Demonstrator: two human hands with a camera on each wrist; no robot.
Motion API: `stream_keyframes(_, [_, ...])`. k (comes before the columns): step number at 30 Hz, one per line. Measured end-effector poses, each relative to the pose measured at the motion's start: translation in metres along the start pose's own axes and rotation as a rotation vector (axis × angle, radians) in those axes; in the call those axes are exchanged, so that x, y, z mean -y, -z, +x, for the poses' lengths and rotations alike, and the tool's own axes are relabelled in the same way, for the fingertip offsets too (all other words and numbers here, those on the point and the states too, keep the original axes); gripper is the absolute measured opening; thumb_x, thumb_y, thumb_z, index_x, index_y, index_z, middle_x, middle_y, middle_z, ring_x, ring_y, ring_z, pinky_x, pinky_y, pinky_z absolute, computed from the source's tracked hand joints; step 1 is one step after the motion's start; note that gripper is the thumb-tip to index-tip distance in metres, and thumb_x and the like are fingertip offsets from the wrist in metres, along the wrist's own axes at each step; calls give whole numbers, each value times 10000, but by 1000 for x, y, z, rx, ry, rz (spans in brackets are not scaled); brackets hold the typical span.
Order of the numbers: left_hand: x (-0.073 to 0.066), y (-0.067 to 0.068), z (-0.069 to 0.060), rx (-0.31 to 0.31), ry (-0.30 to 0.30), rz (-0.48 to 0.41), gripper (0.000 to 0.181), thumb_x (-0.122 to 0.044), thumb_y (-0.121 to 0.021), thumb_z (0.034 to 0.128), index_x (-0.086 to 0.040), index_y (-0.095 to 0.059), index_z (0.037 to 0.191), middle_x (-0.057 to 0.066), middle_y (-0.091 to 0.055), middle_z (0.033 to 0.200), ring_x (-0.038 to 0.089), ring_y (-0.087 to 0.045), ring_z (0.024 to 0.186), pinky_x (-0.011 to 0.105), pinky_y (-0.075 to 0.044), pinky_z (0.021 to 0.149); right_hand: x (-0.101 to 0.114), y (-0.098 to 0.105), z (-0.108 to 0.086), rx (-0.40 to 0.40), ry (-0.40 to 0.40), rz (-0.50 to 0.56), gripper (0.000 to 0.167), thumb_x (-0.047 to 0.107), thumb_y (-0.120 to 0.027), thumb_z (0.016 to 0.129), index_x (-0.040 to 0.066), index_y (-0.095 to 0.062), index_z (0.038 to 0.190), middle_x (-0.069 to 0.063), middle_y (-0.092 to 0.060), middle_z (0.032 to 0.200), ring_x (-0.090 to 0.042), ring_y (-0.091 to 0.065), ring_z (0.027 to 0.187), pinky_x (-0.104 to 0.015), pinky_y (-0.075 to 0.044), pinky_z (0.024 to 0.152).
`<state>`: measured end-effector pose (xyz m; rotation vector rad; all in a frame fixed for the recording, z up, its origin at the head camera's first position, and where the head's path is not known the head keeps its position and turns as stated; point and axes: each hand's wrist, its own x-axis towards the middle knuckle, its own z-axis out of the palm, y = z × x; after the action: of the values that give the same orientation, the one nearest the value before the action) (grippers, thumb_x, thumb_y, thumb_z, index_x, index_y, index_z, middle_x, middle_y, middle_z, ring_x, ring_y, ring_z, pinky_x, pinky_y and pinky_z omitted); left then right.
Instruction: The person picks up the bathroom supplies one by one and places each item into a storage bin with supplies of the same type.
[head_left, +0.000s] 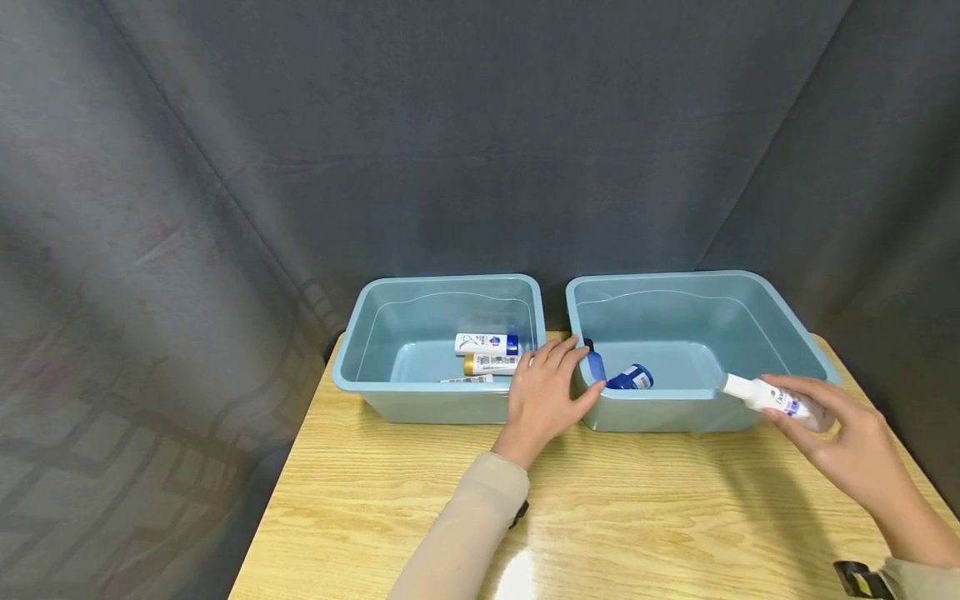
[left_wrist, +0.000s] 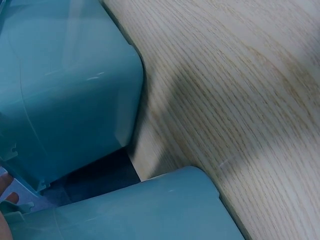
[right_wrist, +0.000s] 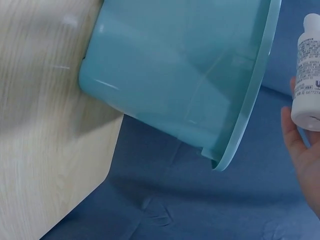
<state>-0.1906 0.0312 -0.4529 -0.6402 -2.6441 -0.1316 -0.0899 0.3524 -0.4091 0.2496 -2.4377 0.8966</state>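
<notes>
A white Dove pump-size bottle with a white cap is pinched between the thumb and fingers of my right hand. It is tilted, cap toward the left, over the front right rim of the right bin. In the right wrist view the bottle shows printed text on its back. My left hand lies with fingers spread across the gap between the bins, reaching both facing rims. Inside the right bin, a dark blue bottle lies beside a blue item partly behind the rim.
The left bin holds a white tube with a blue cap, a white tube with a gold cap and another white item. Both bins stand at the back of a wooden table, before a dark curtain.
</notes>
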Motion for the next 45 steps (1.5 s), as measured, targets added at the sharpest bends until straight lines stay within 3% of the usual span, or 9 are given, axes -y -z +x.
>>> stream_keyframes(6, [0,0,0,9,3,-13,597,-688,-360,955,-345,-543,1408,-121,-454,1497,119,-427,1353,354,-364,1058,3,-1,9,5,3,-26,461,-23,-816,753,59,-707,1194,409,-482,1161,193,-428,996,-69,-317,733])
stream_keyframes(12, [1,0,0,7,2,-17,600,-688,-355,957,-343,-541,1411,-119,-453,1499,121,-428,1352,357,-363,1060,6,-3,17,3,-46,-26,439,0,-812,773,67,-706,1194,422,-469,1137,166,-420,971,-92,-299,740])
stream_keyframes(20, [1,-1,0,-3,0,-17,600,-694,-360,952,-345,-547,1404,-121,-460,1493,122,-437,1345,349,-366,1053,8,-2,27,-27,-25,-6,433,-33,-806,759,47,-705,1172,425,-473,1125,164,-418,984,-61,-260,769])
stream_keyframes(25, [0,-2,-1,-6,4,-21,598,-695,-364,950,-349,-548,1401,-124,-458,1493,119,-438,1344,347,-363,1055,5,-2,32,-8,-37,-24,441,-19,-812,765,48,-698,1186,301,-534,1131,143,-412,961,-120,-294,744])
stream_keyframes(28, [0,-1,-1,-11,3,-21,592,-691,-373,950,-349,-551,1399,-124,-461,1491,116,-439,1342,348,-365,1053,4,-1,34,16,-66,-57,442,28,-821,781,60,-690,1202,293,-512,1126,146,-383,952,-168,-302,719])
stream_keyframes(33, [0,-1,-1,-9,3,-18,589,-688,-378,950,-348,-549,1400,-124,-460,1492,114,-437,1343,353,-366,1054,3,0,38,43,-84,-52,428,53,-820,791,63,-691,1199,395,-452,1096,93,-412,907,-160,-320,698])
stream_keyframes(35, [0,0,-1,-4,5,-16,590,-689,-372,951,-351,-545,1403,-127,-456,1495,108,-427,1348,353,-362,1057,2,0,39,55,-88,-49,426,62,-822,791,61,-693,1197,336,-488,1075,60,-419,872,-133,-324,678])
stream_keyframes(41, [0,0,-1,4,4,-10,594,-690,-359,954,-352,-538,1409,-126,-449,1501,105,-418,1354,346,-364,1054,-3,0,44,108,-132,-67,428,102,-811,819,33,-671,1218,-143,-591,1106,11,-390,849,-115,-311,624])
stream_keyframes(45, [0,-1,-1,3,3,-5,597,-693,-355,954,-352,-538,1410,-124,-453,1498,104,-417,1355,346,-365,1054,-8,-2,47,152,-179,-79,432,162,-781,864,24,-645,1250,-239,-571,1177,-81,-399,878,-163,-332,612])
